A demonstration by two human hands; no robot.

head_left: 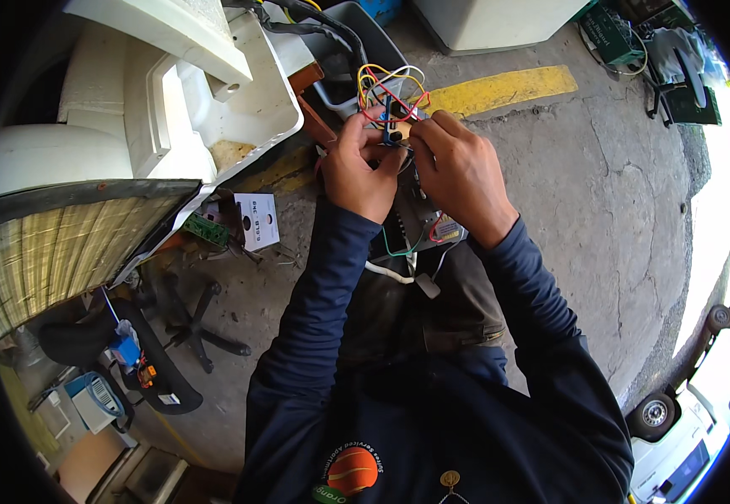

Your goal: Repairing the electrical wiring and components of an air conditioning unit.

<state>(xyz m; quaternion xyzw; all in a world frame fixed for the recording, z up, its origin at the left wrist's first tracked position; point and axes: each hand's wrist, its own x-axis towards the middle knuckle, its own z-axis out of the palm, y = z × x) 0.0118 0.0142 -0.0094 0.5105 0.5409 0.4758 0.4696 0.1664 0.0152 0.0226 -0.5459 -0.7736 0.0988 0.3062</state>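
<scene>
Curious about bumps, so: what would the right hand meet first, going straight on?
The right hand would probably meet the small blue circuit board; it may already touch it, as depth is unclear.

Top (466, 420): dark navy and long-sleeved, filling the view from 5 to 7 o'clock
Left sleeve (308, 311): navy, creased along the forearm, ending at the wrist
Right sleeve (541, 307): the same navy, bunched in folds toward 4 o'clock
Chest emblem (354, 470): orange disc, pale curved lettering beside it, green shape at its 7 o'clock edge
Medallion (450, 479): round, gold-coloured, at the emblem's 3 o'clock, with a thin pale chain
Trousers (377, 315): dark brownish grey, zip-like seam (466, 338) toward 4 o'clock
</scene>
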